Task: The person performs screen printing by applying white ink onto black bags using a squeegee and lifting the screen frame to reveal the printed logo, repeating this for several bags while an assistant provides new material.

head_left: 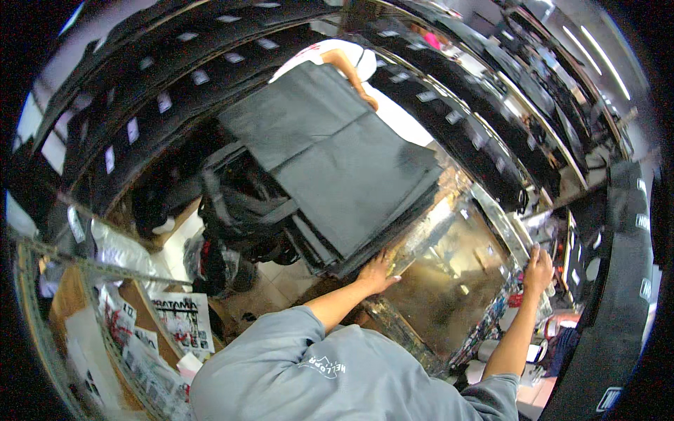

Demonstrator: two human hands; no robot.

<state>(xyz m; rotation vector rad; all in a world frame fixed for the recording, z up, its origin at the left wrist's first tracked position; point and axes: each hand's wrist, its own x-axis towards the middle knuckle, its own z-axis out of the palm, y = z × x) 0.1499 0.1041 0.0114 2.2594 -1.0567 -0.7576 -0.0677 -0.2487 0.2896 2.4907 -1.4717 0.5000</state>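
Note:
A large stack of flat black fabric bags (351,182) lies in front of me, with straps and loose cloth hanging off its left side. Right of the stack is a shiny brownish panel in a worn, stained frame (449,281), which looks like a printing screen. My left hand (378,274) rests at the near corner of the stack, beside the frame's left edge, fingers apart and apparently holding nothing. At the frame's far right side, my right hand (538,270) is closed on its edge. What lies under its fingers is partly hidden.
Across the stack bends a person in white (361,67), one arm on the bags. Long rows of hanging black cloth (161,105) line both sides. Printed sheets (184,319) and a thin rail (105,270) are at lower left; cans and clutter (516,349) stand at lower right.

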